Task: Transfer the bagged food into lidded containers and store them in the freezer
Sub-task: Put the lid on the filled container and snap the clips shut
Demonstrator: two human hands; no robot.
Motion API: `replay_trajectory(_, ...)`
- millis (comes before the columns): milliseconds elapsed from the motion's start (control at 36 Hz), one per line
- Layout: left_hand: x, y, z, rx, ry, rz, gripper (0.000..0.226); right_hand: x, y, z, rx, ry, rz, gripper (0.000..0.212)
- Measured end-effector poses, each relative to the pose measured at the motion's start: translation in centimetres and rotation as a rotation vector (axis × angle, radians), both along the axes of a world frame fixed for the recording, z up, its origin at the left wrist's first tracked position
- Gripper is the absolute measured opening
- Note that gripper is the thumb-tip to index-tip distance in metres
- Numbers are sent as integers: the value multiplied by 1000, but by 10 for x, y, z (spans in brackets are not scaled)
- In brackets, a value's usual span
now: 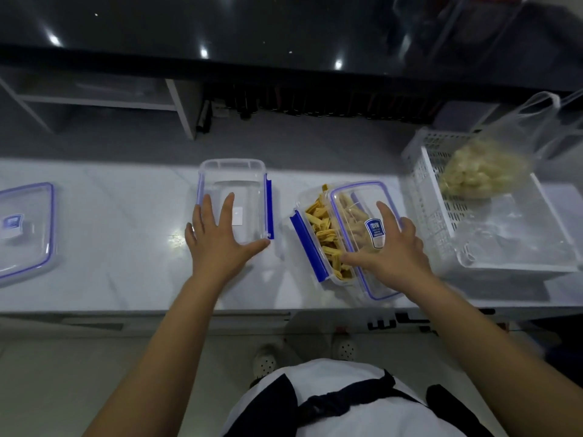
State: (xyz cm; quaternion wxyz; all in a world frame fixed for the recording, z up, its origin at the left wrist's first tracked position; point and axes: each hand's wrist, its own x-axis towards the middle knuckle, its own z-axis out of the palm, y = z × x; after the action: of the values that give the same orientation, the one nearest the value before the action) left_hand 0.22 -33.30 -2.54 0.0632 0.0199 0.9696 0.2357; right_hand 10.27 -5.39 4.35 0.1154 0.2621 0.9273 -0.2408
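Note:
An empty clear container [235,181] with blue clips stands mid-counter. My left hand [217,238] lies over its near end with fingers spread and straight. To the right, a second container [310,244] holds yellow food strips [318,222]. Its clear blue-rimmed lid [356,200] lies askew over the right side. My right hand [391,247] rests flat on that lid, fingers spread. A clear bag of pale food pieces [479,171] sits in a white basket [426,197] at the right.
Another blue-rimmed lid [28,228] lies at the counter's far left. The white marble counter [126,231] runs left to right, with its front edge near my body. A dark glossy surface [220,26] lies beyond. An empty clear bag [504,241] lies in the basket.

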Motion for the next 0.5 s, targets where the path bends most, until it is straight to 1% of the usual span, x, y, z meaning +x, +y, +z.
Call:
replay_trajectory(111, -28, -18, 2, -14, -48, -2, 118, 6, 4, 1, -84, 22, -39, 128)
replay_trajectory(194, -37, -24, 10, -30, -48, 10, 113, 12, 7, 2, -130, 44, -69, 129)
replay_trajectory(222, -35, -23, 14, -9, -9, 31, 107, 14, 8, 2, -126, 49, -75, 128)
replay_trajectory(250, -30, -19, 18, 52, 55, 49, 97, 16, 9, 1, -119, 53, -81, 127)
replay_trajectory(306, -10, -5, 25, 286, 193, 36, 66, 19, 11, 1, -105, 52, -90, 126)
replay_trajectory(333, 4, 5, 26, 406, 221, -3, 51, 21, 11, 0, -93, 46, -91, 126)
replay_trajectory(361, 18, 14, 27, 514, 199, -50, 40, 24, 11, -1, -76, 38, -90, 126)
replay_trajectory(389, 32, 24, 27, 611, 128, -91, 35, 26, 10, -1, -57, 27, -86, 127)
replay_trajectory(444, 53, 43, 23, 774, -73, -120, 38, 31, 7, -3, -14, 2, -65, 129)
replay_trajectory(500, 63, 61, 16, 867, -269, -38, 46, 37, 3, -4, 31, -27, -37, 132)
